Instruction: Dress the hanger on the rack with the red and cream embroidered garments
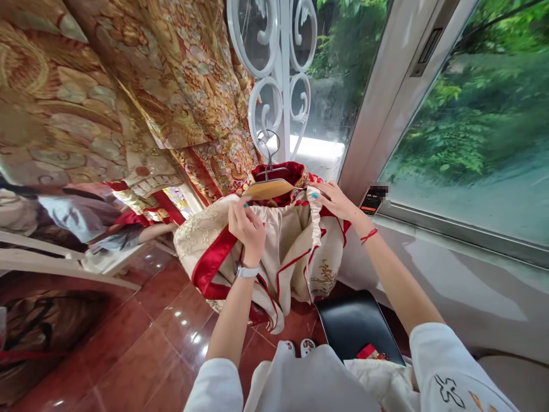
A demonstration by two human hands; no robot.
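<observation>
By the window [467, 149], the left hand [247, 228] and right hand [332, 199] pinch the cream cloth [292, 243] by its bunched top beside the wooden hanger [271, 189], seemingly fitting it there, which calls for gentle, even pulling next.

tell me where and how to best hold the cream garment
Probably by the gathered band along its top edge, pinched toward both ends, coming from the near side. There the cream garment draws into a narrow, ruffled strip that should be easy to pinch, while the wider cloth hangs loose below.
</observation>
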